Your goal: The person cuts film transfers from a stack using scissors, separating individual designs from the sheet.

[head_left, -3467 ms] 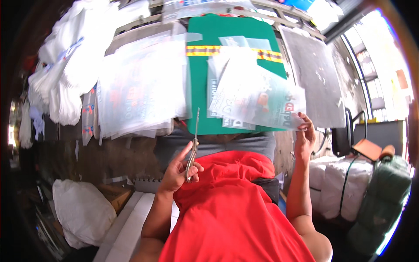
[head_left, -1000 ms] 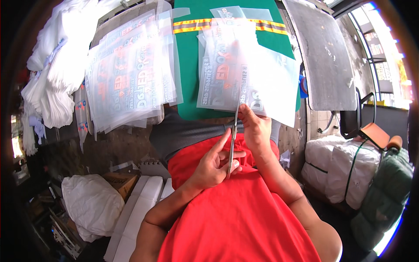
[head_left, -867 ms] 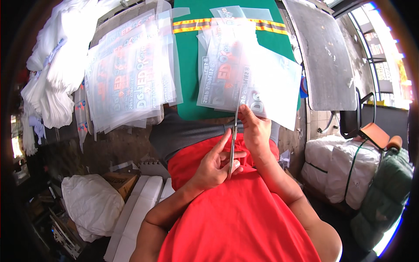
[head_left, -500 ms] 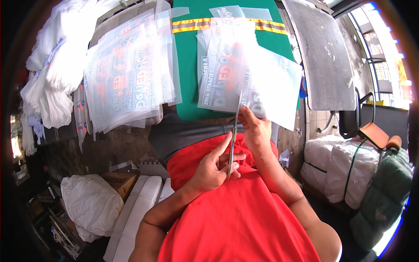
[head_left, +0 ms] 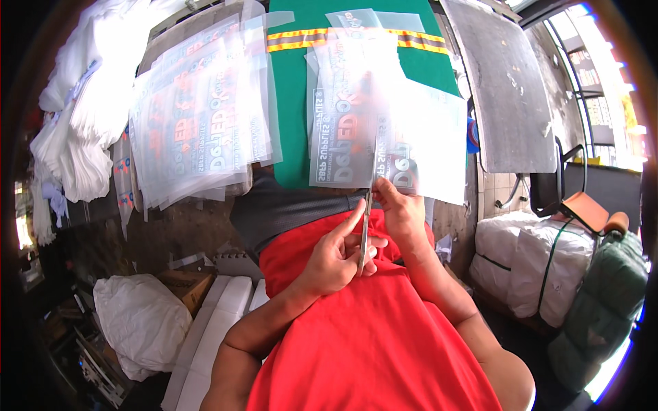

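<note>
My left hand [head_left: 332, 266] is closed around the handles of a pair of metal scissors [head_left: 365, 229], its index finger stretched along them. The blades point away from me and meet the near edge of a translucent printed plastic sheet [head_left: 435, 147], between two printed panels. Just right of the blades, my right hand [head_left: 402, 216] pinches that near edge between thumb and finger. More printed sheets [head_left: 337, 147] lie beneath and to the left on a green tabletop [head_left: 289, 123]. Glare washes out part of the plastic, so how far the cut runs I cannot tell.
A pile of similar sheets [head_left: 202, 116] lies to the left, beside white bundled cloth [head_left: 79, 151]. An orange-yellow striped band [head_left: 295, 40] crosses the green top. At right stand a grey table [head_left: 504, 89] and white wrapped bundles [head_left: 541, 264]; a white sack [head_left: 140, 322] sits lower left.
The right part of the plastic sheet has swung slightly left and now lies straighter. My right hand has come a little nearer to me along with its edge. The left hand keeps hold of the scissors.
</note>
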Motion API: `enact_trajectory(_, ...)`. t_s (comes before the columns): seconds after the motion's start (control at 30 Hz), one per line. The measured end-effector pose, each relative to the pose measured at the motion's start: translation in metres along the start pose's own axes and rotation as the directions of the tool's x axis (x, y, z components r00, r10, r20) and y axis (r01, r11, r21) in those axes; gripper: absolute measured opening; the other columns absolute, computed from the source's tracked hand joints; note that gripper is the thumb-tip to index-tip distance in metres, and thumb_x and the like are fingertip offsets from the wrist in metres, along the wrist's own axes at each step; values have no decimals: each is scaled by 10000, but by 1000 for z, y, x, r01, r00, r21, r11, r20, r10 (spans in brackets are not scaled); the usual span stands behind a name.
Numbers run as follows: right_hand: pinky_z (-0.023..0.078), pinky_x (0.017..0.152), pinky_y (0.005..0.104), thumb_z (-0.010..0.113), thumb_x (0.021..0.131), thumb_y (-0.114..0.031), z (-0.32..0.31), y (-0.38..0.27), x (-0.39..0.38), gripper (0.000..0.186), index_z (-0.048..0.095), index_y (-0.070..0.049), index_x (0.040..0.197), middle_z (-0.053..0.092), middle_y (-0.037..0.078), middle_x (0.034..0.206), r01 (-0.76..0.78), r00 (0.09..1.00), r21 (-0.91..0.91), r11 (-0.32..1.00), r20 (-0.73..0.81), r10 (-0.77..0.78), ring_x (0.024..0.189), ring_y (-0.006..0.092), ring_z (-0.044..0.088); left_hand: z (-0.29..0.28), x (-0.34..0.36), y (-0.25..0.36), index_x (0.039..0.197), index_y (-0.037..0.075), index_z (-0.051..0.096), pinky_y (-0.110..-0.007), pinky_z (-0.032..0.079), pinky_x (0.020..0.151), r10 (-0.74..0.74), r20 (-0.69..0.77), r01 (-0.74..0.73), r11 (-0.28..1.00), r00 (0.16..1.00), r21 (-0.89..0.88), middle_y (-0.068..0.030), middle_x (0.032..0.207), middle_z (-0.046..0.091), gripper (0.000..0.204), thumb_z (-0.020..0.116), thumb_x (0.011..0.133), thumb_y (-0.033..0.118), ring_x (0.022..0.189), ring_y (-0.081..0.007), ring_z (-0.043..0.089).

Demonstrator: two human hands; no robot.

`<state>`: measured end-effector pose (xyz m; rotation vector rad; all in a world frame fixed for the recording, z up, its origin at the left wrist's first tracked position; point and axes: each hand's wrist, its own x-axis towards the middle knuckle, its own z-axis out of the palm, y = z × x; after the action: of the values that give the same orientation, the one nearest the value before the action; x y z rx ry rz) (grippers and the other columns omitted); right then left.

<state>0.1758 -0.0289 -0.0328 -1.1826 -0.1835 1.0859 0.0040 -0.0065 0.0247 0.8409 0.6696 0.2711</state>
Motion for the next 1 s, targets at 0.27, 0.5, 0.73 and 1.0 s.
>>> enact_trajectory(0.27,599,749,312,638,938,-13,-3,1,-3,307,515,27,1217,677,118,968,-2,1000,-89,996,-21,1,833,192,690,0,3,-2,1602,131,87,-262,558,666,14,3,-14,1000,1000,-1,-171,1073,715,777,545,986,6,675,-86,619)
enact_trajectory(0.5,592,749,324,625,936,1,-2,-3,-12,244,551,29,1167,681,117,963,-31,999,-115,993,3,32,826,195,690,-4,22,3,1603,167,120,-261,556,645,22,-13,-23,999,1000,-48,-148,1049,699,757,520,993,-33,671,-86,616)
enact_trajectory(0.73,560,776,300,656,920,-13,-10,2,-16,253,591,13,1163,677,80,1006,-52,999,-125,991,-3,52,881,158,666,-10,43,11,1601,168,138,-268,542,606,62,-8,-63,994,998,-91,-142,1016,711,751,540,994,-14,651,-111,627)
enact_trajectory(1.0,558,772,289,672,920,-30,-10,2,-30,384,506,12,1263,674,77,992,-33,999,-73,997,30,36,883,161,666,-18,104,29,1588,113,191,-274,548,618,81,-49,-84,995,995,-61,-158,1045,707,757,625,970,64,661,-110,619)
